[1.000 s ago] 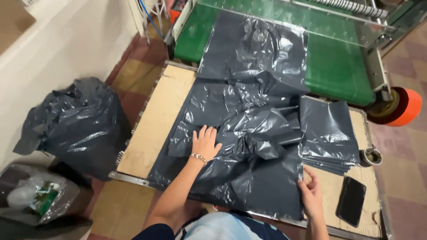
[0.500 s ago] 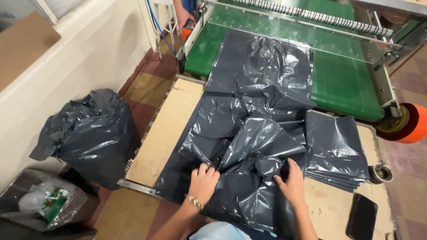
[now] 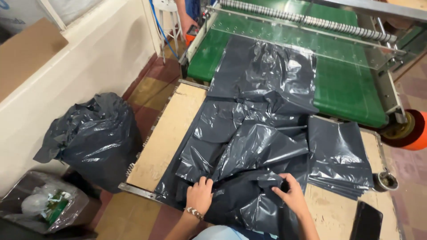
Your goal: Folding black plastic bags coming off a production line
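**Both hands down on the crumpled black sheeting**

Both hands are at the near edge of the desk (image 3: 167,133), planted on the dark plastic sheet (image 3: 249,133) that spills off the green conveyor belt (image 3: 347,89) and bunches up across the wooden top. The left hand (image 3: 199,194) (beaded bracelet at the wrist) lies on the film with its fingers curled, knuckles up, gripping a fold. The right hand (image 3: 294,194) sits just beside it to the right, fingers tucked into a ridge of the same plastic, pinching it. The crumpled bulk of the sheet rises right in front of both hands and runs away from them up onto the belt. To the right of the right hand, a flat stack of folded bags (image 3: 340,155) rests on the desk, with a black phone (image 3: 365,220) nearer the edge. On the floor to the left stands a full black rubbish sack (image 3: 95,138).
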